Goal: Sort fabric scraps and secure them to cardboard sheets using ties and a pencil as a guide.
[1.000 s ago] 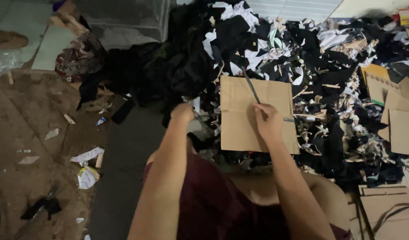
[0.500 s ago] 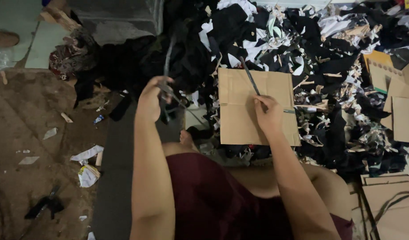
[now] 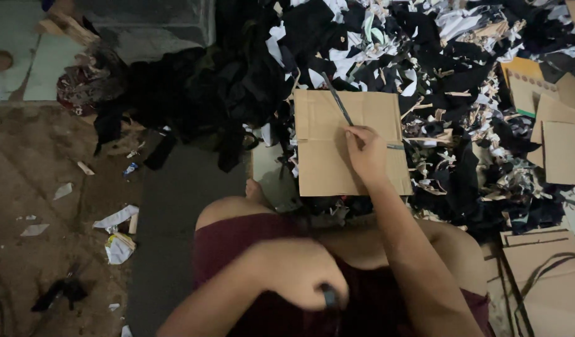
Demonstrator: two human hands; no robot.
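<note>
I log the right hand at centre frame, fingers curled tight around a thin dark rod-like tool, which slants up and left from the knuckles; I cannot tell what kind of tool it is. The hand rests on a flat brown cardboard sheet lying just above the knees, its top edge meeting the scrap heap. The left hand sits low in the frame over the lap, fingers folded into a fist around a small dark object; only its end shows, so I cannot identify it. Below both hands I note dark red shorts. Outward: a large pile of black and white fabric scraps fills the upper half and right of the frame. More cardboard pieces lie at the right edge, others at lower right. At left, a dirty floor carries crumpled white paper bits.
</note>
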